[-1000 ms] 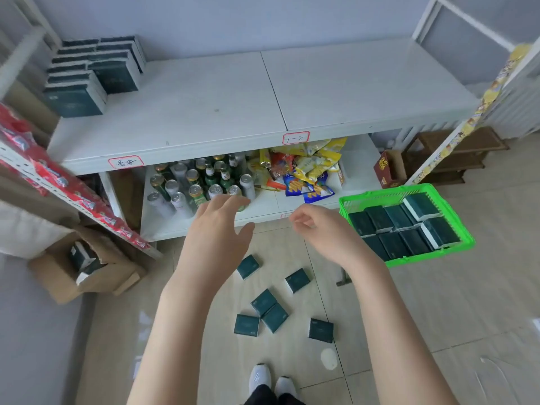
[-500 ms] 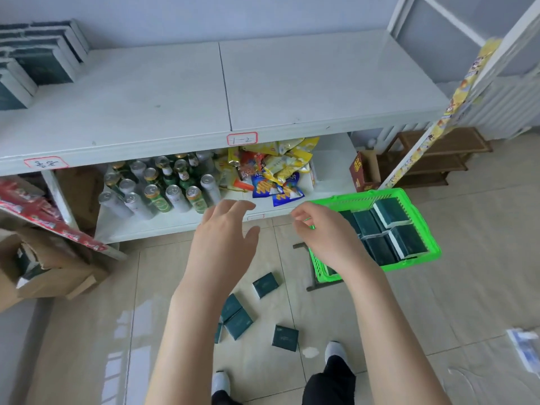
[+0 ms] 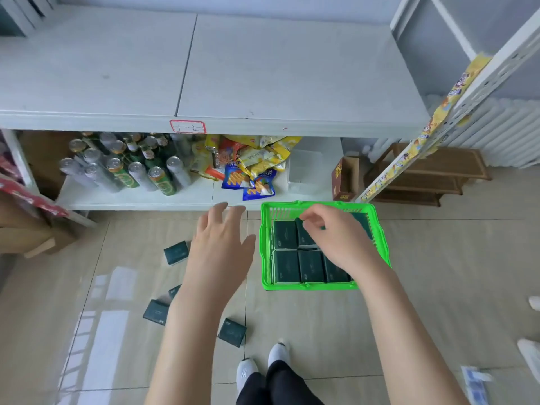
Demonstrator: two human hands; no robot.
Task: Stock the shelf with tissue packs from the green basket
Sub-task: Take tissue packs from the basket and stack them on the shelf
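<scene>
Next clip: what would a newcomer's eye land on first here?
The bright green basket on the floor, right of centre, packed with dark green tissue packs, the right hand above it with curled fingers. Loose packs lie scattered on the tiles left of the basket, beneath the open left hand, before the white shelf.

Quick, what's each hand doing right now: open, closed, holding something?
Left hand: open, fingers spread, holding nothing.
Right hand: fingers curled over the tissue packs in the green basket; a hold cannot be told.
</scene>
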